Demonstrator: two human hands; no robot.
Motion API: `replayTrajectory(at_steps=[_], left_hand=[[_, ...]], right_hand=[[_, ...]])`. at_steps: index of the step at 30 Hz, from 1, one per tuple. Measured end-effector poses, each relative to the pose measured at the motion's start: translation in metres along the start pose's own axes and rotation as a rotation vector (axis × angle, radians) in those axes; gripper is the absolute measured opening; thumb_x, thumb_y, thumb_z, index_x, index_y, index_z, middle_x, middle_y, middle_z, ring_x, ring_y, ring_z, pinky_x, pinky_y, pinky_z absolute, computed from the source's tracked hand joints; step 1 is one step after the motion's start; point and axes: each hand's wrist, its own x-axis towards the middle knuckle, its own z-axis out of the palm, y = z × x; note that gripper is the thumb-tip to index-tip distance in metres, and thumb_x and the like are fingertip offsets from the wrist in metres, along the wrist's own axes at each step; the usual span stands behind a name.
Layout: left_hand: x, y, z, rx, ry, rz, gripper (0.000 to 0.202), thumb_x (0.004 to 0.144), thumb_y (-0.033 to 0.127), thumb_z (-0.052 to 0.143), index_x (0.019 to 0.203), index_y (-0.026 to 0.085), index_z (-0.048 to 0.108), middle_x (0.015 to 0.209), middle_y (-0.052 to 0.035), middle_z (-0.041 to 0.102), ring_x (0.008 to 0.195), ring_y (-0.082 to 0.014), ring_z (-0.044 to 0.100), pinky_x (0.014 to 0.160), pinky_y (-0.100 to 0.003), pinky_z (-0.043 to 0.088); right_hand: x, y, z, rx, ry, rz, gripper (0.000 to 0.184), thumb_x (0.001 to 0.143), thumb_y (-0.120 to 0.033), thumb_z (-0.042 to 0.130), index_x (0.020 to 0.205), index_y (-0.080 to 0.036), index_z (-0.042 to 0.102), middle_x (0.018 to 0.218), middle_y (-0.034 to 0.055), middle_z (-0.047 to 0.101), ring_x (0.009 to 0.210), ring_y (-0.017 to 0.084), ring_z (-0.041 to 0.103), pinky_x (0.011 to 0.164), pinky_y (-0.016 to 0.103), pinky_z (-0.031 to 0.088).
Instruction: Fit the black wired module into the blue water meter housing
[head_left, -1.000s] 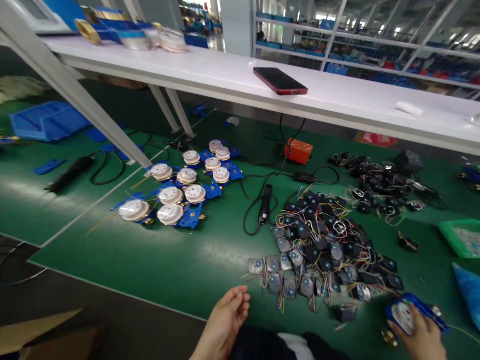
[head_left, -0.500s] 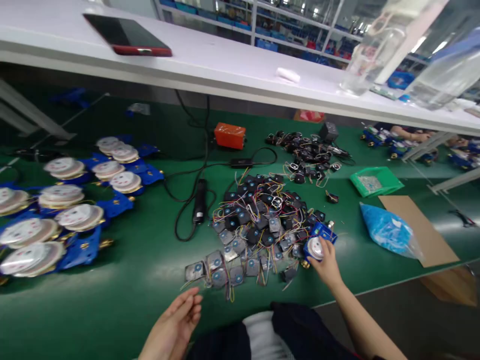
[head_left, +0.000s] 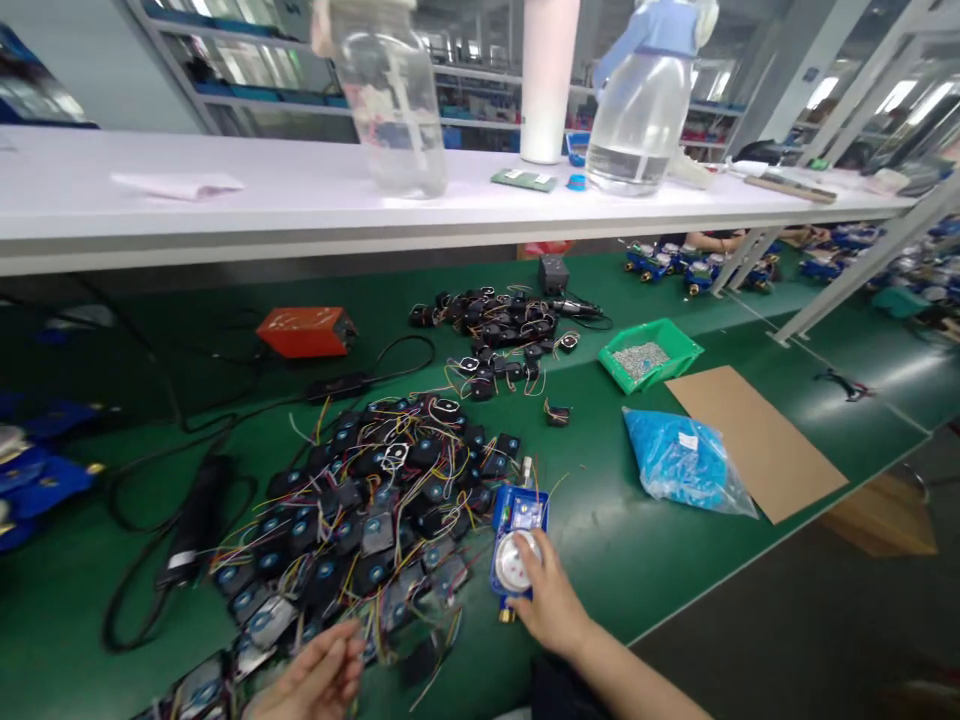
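- Gripping the blue meter point(head_left: 516, 542), the right hand point(head_left: 553, 602) comes in from 4 o'clock, fingers bent over its round white dial point(head_left: 510, 566), thumb beside the brass fitting point(head_left: 507, 611) at its 6 o'clock end.
- The meter sits low in the centre, on or just above the green table point(head_left: 592, 570); which, I cannot tell. Thin wires stick out near its 1 o'clock corner.
- At 8 o'clock from the meter, the left hand point(head_left: 321, 672) is half curled, thumb close to the fingertips, at the near edge of the heap of black modules point(head_left: 375, 532); whether it pinches anything, I cannot tell.
- That heap, tangled with coloured wires, spreads from 9 to 10 o'clock, just beside the meter.
- Near 12 o'clock lies a single black part point(head_left: 556, 415).
- At 2 o'clock, a bag of blue pieces point(head_left: 679, 462) lies partly over a cardboard sheet point(head_left: 765, 430).
- Between 1 and 2 o'clock stands a green bin point(head_left: 684, 345).
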Motion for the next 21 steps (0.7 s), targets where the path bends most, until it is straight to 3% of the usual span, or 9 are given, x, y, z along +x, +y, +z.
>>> replayTrajectory(at_steps=[2, 5, 8, 10, 12, 15, 18, 21], left_hand=[[-0.009, -0.015, 0.043, 0.003, -0.005, -0.007, 0.028, 0.072, -0.007, 0.056, 0.094, 0.009, 0.059, 0.074, -0.0056, 0.064, 0.058, -0.011, 0.06, 0.052, -0.017, 0.053], [-0.027, -0.037, 0.097, -0.048, -0.037, -0.057, 0.025, 0.075, -0.006, 0.055, 0.096, 0.008, 0.058, 0.075, -0.0066, 0.064, 0.058, -0.01, 0.06, 0.053, -0.017, 0.054], [-0.046, -0.051, 0.132, -0.153, -0.062, -0.127, 0.022, 0.076, -0.003, 0.056, 0.095, 0.007, 0.058, 0.079, -0.0085, 0.065, 0.062, -0.0126, 0.063, 0.058, -0.02, 0.056], [-0.058, -0.055, 0.148, -0.242, -0.084, -0.159, 0.021, 0.079, 0.001, 0.055, 0.099, 0.005, 0.058, 0.093, -0.0142, 0.065, 0.078, -0.0186, 0.066, 0.07, -0.026, 0.057], [-0.066, -0.053, 0.161, -0.343, -0.158, -0.172, 0.022, 0.083, 0.008, 0.052, 0.105, 0.003, 0.055, 0.111, -0.0206, 0.059, 0.101, -0.0255, 0.06, 0.086, -0.033, 0.052], [-0.072, -0.043, 0.178, -0.49, -0.362, -0.193, 0.03, 0.088, 0.018, 0.048, 0.113, 0.0, 0.051, 0.127, -0.0236, 0.047, 0.119, -0.0301, 0.045, 0.1, -0.038, 0.041], [-0.072, -0.034, 0.184, -0.549, -0.432, -0.196, 0.037, 0.09, 0.024, 0.047, 0.117, -0.002, 0.048, 0.13, -0.0247, 0.043, 0.122, -0.0328, 0.039, 0.103, -0.04, 0.037], [-0.071, -0.03, 0.182, -0.589, -0.508, -0.211, 0.041, 0.09, 0.027, 0.046, 0.12, -0.001, 0.045, 0.132, -0.0238, 0.04, 0.125, -0.0329, 0.035, 0.106, -0.041, 0.032]], right_hand=[[-0.003, 0.004, -0.015, 0.033, -0.059, -0.05, 0.095, 0.054, -0.003, 0.071, 0.136, -0.029, 0.029, 0.139, 0.0084, 0.026, 0.126, 0.033, 0.028, 0.103, 0.047, 0.032], [0.007, 0.016, -0.047, 0.087, -0.124, -0.125, 0.094, 0.049, -0.014, 0.08, 0.13, -0.033, 0.039, 0.133, 0.0018, 0.039, 0.119, 0.03, 0.039, 0.098, 0.039, 0.04], [0.034, 0.05, -0.087, 0.089, -0.062, -0.071, 0.057, 0.073, -0.026, 0.067, 0.125, -0.027, 0.045, 0.122, 0.003, 0.049, 0.108, 0.022, 0.05, 0.092, 0.033, 0.044], [0.059, 0.082, -0.11, 0.045, 0.049, 0.056, 0.033, 0.089, -0.023, 0.046, 0.122, -0.018, 0.046, 0.116, 0.0089, 0.051, 0.105, 0.023, 0.051, 0.091, 0.039, 0.043], [0.083, 0.111, -0.124, 0.003, 0.096, 0.14, 0.028, 0.089, -0.028, 0.05, 0.115, -0.015, 0.049, 0.114, 0.0085, 0.051, 0.102, 0.023, 0.051, 0.089, 0.045, 0.042], [0.105, 0.136, -0.125, -0.01, 0.05, 0.175, 0.021, 0.089, -0.031, 0.051, 0.102, -0.016, 0.055, 0.105, 0.0061, 0.056, 0.09, 0.018, 0.055, 0.08, 0.038, 0.047], [0.105, 0.135, -0.121, -0.005, 0.008, 0.158, 0.019, 0.089, -0.032, 0.051, 0.093, -0.015, 0.057, 0.093, 0.0036, 0.058, 0.079, 0.015, 0.056, 0.073, 0.033, 0.048], [0.094, 0.112, -0.127, 0.008, 0.022, 0.115, 0.018, 0.089, -0.03, 0.05, 0.083, -0.014, 0.056, 0.082, 0.0016, 0.057, 0.074, 0.014, 0.055, 0.072, 0.033, 0.047]])
